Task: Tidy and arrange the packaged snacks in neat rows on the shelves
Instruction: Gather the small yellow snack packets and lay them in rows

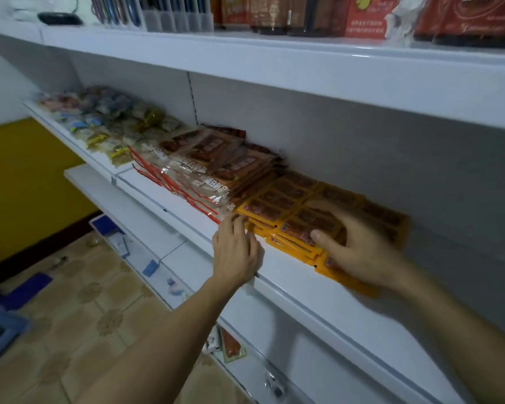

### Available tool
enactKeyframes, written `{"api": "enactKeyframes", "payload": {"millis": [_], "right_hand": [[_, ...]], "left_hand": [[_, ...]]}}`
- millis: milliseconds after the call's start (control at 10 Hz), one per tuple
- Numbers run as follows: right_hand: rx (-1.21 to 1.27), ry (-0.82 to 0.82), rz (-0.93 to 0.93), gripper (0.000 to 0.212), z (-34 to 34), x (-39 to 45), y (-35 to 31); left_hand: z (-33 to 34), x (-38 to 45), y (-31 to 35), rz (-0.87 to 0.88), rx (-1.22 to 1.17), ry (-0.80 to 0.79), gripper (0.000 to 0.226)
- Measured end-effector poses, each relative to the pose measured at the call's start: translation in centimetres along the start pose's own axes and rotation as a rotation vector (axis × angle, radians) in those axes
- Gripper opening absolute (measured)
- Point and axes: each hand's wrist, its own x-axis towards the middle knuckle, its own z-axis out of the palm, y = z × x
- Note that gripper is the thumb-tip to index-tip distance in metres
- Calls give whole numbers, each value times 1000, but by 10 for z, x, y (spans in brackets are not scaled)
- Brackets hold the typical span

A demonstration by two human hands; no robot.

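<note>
White middle shelf [164,196] at centre, tiled floor [79,301] toward 8 o'clock, boxed goods on the upper shelf [274,56] at 12. Orange snack packets [292,205] lying in flat overlapping rows at 3 o'clock of the clear red-edged packets [181,176], brown packets [216,153] behind those. Left hand [236,252] at the orange rows' 9 o'clock edge, fingers [239,221] close together touching them; right hand [359,246] flat on top, fingers spread, thumb pressing a front packet.

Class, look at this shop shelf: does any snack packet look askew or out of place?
Yes. The orange packets lie in rows, but the ones at the front under the right hand jut over the shelf edge, out of line. The left hand touches the stack's front left corner. The clear red-trimmed packets fan unevenly.
</note>
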Motion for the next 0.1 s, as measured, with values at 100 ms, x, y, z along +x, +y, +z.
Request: {"api": "enactKeyframes", "payload": {"millis": [100], "right_hand": [[246, 111, -149, 50, -35, -30, -55]], "left_hand": [[-6, -3, -16, -50, 16, -45, 27]]}}
